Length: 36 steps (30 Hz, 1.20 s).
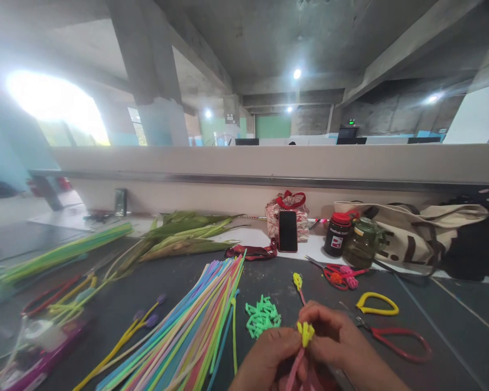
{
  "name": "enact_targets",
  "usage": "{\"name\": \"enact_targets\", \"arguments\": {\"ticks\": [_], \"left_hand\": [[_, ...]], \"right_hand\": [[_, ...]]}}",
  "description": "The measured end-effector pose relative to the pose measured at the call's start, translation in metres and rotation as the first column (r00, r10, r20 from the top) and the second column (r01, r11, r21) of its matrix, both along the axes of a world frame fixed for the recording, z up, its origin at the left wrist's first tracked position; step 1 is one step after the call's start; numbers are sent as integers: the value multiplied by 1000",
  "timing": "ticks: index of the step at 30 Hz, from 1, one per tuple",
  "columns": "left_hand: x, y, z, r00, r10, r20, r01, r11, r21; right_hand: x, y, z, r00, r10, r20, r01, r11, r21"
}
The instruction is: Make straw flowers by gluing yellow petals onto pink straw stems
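Note:
A small yellow bundle of looped pipe cleaner sits between my two hands, with pink stems running down below it. My left hand pinches its left side, and my right hand closes on it from the right. Just above my fingers, another yellow bud on a pink stem points away from me. Left of my hands lies a pile of short green pieces. A large fan of multicoloured pipe cleaners spreads over the dark mat farther left.
Red-handled pliers, a yellow handle and scissors lie on the right. Behind stand a phone, a red-lidded jar and a green bottle. Corn husks lie at the back left.

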<state>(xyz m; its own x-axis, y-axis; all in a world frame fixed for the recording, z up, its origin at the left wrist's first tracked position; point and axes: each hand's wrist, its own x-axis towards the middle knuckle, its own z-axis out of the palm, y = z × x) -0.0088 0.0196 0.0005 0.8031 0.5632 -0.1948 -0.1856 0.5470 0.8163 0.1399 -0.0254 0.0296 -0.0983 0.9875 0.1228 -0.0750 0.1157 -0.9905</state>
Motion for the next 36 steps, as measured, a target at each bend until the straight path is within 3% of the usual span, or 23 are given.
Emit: {"name": "enact_targets", "arguments": {"ticks": [6,10,14,17,23,28,32,36], "left_hand": [[1,-3,9,1000,20,8,-20,1000,0],[-2,-3,12,991,130,-13,-131,990,-54],[-6,-5,20,948,279,-152,-269,959,87],[-4,-9,24,912,374,-169,-343,921,185],[6,-15,16,876,454,-165,-415,882,222],[6,-12,7,862,485,-151,-445,864,235],[6,-13,12,878,474,-66,-466,879,99],[4,-17,30,910,413,-28,-413,911,-12]], "right_hand": [[0,-2,10,993,-19,120,23,999,-26],[2,-2,10,996,-10,86,14,998,-54],[8,1,6,992,-17,123,24,998,-54],[12,5,-1,992,-7,126,17,997,-80],[5,8,-12,997,-35,69,42,995,-92],[2,5,-9,999,-21,-25,18,993,-117],[3,3,-5,988,60,-139,-80,987,-142],[6,4,-9,991,46,-129,-62,990,-124]]}}
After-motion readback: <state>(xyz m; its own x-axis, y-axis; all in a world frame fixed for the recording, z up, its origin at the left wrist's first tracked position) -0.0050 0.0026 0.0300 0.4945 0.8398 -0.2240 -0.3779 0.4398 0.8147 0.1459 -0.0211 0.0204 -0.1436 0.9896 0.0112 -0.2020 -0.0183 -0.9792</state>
